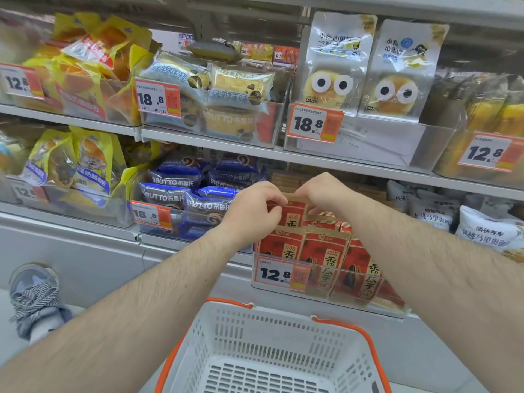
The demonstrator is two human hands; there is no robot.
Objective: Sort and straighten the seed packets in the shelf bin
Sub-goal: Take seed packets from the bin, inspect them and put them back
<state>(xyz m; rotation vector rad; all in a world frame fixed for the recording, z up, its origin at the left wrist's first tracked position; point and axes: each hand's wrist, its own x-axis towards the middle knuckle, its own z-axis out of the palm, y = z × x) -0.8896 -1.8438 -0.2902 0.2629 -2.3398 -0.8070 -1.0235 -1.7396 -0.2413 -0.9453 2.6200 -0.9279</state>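
Shop shelving, clear shelf bin [326, 293] below hands. Left hand [252, 207] and right hand [320, 191] pinch one raised seed packet [292, 214]. Step: straightening. Next, likely: seat it upright behind front packets [320, 256].

Both forearms extended, left hand [252, 207] and right hand [320, 191] pinching, fingers curled

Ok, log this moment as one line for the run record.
step: straightening seed packets | left hand: pinching top of back packet | right hand: pinching same packet | front row: upright in bin | basket: below
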